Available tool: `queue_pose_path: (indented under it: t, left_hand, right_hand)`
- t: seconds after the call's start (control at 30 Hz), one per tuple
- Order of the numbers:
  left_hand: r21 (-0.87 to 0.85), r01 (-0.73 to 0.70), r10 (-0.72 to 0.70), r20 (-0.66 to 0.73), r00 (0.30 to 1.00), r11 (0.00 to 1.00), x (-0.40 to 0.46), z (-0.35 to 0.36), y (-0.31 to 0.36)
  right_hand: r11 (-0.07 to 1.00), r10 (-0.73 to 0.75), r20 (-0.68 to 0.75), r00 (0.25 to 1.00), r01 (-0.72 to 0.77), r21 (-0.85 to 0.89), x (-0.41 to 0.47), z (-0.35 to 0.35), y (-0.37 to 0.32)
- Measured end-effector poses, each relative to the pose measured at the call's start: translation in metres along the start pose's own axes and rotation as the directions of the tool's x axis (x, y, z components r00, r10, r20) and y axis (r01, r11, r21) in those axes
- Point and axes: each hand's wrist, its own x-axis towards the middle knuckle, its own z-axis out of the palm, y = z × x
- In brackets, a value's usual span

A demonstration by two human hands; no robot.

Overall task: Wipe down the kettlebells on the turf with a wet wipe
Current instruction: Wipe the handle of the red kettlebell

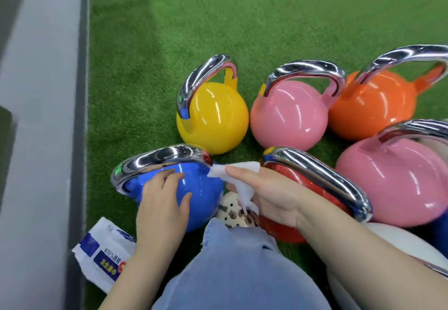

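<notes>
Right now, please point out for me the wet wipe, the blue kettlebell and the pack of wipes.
wet wipe (pixel 238 178): head view, on the white sheet above the thumb.
blue kettlebell (pixel 201 188): head view, on its blue body.
pack of wipes (pixel 104 256): head view, on its printed front.

Gym floor, green turf (pixel 218 18), coloured kettlebells (pixel 288 115) with chrome handles

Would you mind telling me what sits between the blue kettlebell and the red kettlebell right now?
In the head view, the right hand holds the white wet wipe in the gap between the blue kettlebell and the red kettlebell; below it sits a spotted shoe.
</notes>
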Motion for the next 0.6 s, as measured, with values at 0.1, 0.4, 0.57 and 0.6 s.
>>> queue_pose_path:
  t: [0.1,0.4,0.57,0.6]
  left_hand:
    - [-0.534,0.077,-0.050,0.065,0.997,0.842,0.011,-0.012,0.031]
    - [-0.758,0.627,0.229,0.652,0.723,0.178,0.056,-0.016,0.095]
    - [-0.876,0.465,0.260,0.483,0.836,0.130,0.072,-0.020,0.110]
    - [-0.889,0.441,0.250,0.459,0.853,0.127,0.074,-0.020,0.112]
  right_hand:
    - [0.993,-0.072,0.000,0.997,0.072,0.092,-0.028,-0.011,-0.006]
    - [0.987,-0.132,-0.081,0.988,0.139,0.083,-0.062,-0.024,-0.031]
    - [0.967,-0.196,-0.091,0.976,0.177,-0.184,-0.077,-0.041,-0.067]
    - [0.954,-0.210,-0.116,0.971,0.177,-0.240,-0.076,-0.045,-0.072]
